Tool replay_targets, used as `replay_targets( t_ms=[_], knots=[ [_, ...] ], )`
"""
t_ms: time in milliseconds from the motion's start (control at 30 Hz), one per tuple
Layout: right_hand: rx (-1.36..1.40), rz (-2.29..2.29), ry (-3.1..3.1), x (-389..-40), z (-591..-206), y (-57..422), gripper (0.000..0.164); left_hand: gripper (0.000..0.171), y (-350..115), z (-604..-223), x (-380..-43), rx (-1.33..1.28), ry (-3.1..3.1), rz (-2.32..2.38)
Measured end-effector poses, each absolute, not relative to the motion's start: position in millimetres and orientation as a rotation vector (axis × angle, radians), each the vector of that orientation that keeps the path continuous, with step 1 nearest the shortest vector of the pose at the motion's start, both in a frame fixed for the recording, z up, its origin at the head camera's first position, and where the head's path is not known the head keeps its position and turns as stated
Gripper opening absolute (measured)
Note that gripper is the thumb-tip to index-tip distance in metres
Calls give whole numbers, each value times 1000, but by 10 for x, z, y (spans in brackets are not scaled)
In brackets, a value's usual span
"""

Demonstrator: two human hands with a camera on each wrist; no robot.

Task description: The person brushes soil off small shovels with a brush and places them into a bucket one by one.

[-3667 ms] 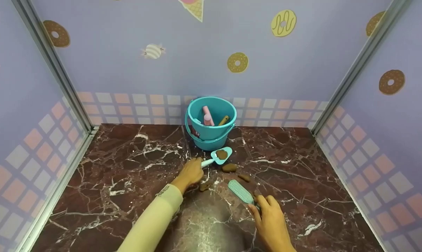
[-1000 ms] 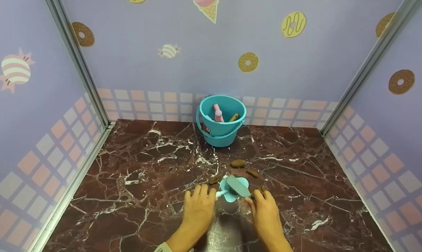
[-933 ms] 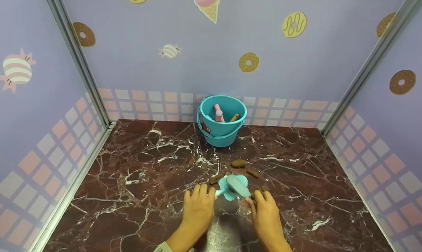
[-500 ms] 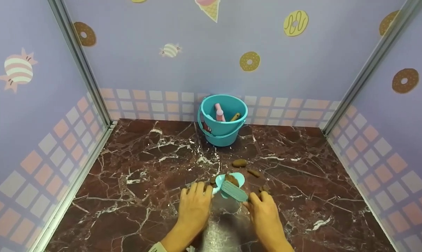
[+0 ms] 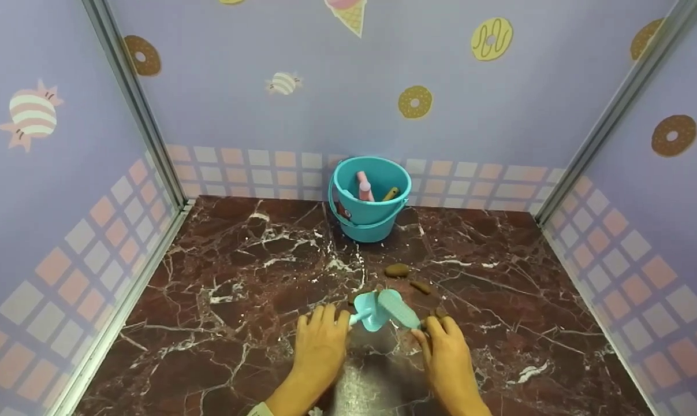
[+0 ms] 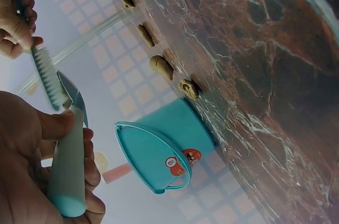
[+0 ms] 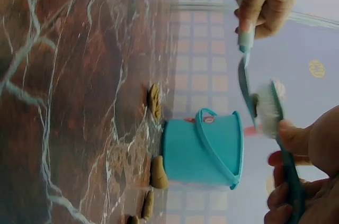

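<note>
In the head view my left hand grips the pale handle of a small turquoise toy shovel, its blade to the right. My right hand holds a green scrubbing brush, bristles down over the blade. The right wrist view has a brown lump between blade and bristles. Thumb and fingers wrap the shovel handle in the left wrist view, where the brush bristles face the blade. Several brown clay-like pieces lie on the table, among them an oval one and a thin one.
A turquoise bucket with its handle hanging down stands by the back wall. It contains a pink object and a yellowish stick. Patterned panels enclose the dark marble table at the back and sides.
From beside the bucket, the shovel has come toward me with its lump, under the brush. In the last half second the brush shifted right and away from me, covering the lump from the head view.
</note>
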State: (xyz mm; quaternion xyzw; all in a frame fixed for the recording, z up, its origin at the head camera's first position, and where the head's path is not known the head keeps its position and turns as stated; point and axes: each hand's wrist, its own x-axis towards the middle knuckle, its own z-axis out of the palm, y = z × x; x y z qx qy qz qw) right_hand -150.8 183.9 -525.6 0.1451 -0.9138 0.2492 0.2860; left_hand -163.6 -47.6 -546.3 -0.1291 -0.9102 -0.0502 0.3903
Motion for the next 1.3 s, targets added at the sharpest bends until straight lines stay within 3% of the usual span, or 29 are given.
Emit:
replay_targets(
  t_ms=[267, 500, 700, 867, 1133, 1300],
  knots=[
    [438, 644, -2580, -1403, -5248, 1602, 18, 17, -402, -5430, -1580, -328, -2324, -135],
    [431, 563, -2387, -1539, -5314, 1708, 30, 29, -400, -5457, -1541, -331, -2328, -137],
    [316, 627, -2452, -1690, -5322, 1931, 17, 26, -428, -5495, -1529, -303, -2315, -128],
    [161, 670, -2454, -1767, -5245, 2049, 18, 26, -431, -5496, -1530, -276, -2349, -140],
    [474, 655, -2502, -1515, -5267, 1654, 17, 20, -401, -5490, -1541, -278, -2360, -140],
    [426, 553, -2472, -1590, -5333, 1640, 22, 21, -408, -5512, -1567, -294, -2324, -141]
  ],
)
